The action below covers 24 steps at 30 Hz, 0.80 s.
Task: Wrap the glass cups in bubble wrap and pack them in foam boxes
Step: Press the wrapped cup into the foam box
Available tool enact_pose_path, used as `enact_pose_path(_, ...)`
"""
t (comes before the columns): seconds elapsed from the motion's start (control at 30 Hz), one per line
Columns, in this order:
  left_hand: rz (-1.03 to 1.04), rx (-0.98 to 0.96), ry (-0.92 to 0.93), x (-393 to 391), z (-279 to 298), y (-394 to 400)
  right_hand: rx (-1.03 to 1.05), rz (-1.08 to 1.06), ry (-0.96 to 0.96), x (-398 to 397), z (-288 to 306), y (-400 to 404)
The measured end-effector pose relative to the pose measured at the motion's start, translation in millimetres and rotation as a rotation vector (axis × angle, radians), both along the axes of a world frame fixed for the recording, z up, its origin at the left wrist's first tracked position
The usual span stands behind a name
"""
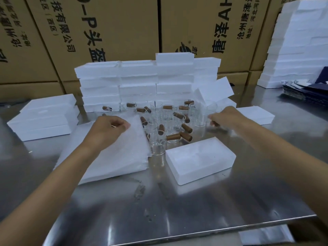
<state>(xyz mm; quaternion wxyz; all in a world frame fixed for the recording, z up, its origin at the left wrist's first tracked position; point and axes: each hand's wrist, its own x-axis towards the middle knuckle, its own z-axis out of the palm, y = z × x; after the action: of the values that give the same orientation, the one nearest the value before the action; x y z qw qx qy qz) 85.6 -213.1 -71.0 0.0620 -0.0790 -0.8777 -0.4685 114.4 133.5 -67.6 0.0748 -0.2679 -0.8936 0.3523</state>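
Observation:
Several clear glass cups [159, 137] with brown wooden handles stand crowded in the middle of the steel table [177, 210]. A stack of bubble wrap sheets [120, 157] lies left of them. My left hand [110, 126] pinches the far edge of the top sheet. My right hand [223, 118] grips the brown handle of a glass cup [202, 119] at the right side of the group. A closed white foam box [200, 158] lies in front of the cups, to the right of the bubble wrap.
Foam boxes are stacked behind the cups [138, 82], at the left [44, 118], at the right [255, 114] and in a tall pile far right [298, 41]. Cardboard cartons [115, 29] wall the back. Dark flat packs [301, 89] lie far right. The table edge [195, 233] runs near me.

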Motion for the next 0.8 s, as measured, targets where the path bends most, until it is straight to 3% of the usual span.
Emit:
enact_pose_path(0.07, -0.013, 0.085, -0.011, 5, 6, 2, -0.065, 0.060, 0.091, 7, 17, -9)
enact_pose_path(0.17, -0.055, 0.132, -0.040, 14, 13, 7, -0.115, 0.310, 0.200, 32, 38, -42)
enact_pose_path(0.37, -0.089, 0.260, -0.083, 26, 29, 16, -0.215, 0.751, 0.178, 66, 46, -100)
enact_pose_path(0.47, -0.078, 0.400, -0.076, 32, 37, 19, -0.103, 0.774, 0.110, 66, 36, -110)
enact_pose_path(0.6, -0.080, 0.337, 0.106, 41, 45, 27, 0.036, 0.738, 0.059, 63, 28, -116)
enact_pose_path(0.7, -0.225, 0.291, 0.165, 55, 49, 39, -0.111, 0.613, 0.051, 58, 29, -122)
enact_pose_path(0.8, -0.398, 0.231, 0.204, 69, 46, 52, -0.479, 0.527, 0.008, 57, 38, -125)
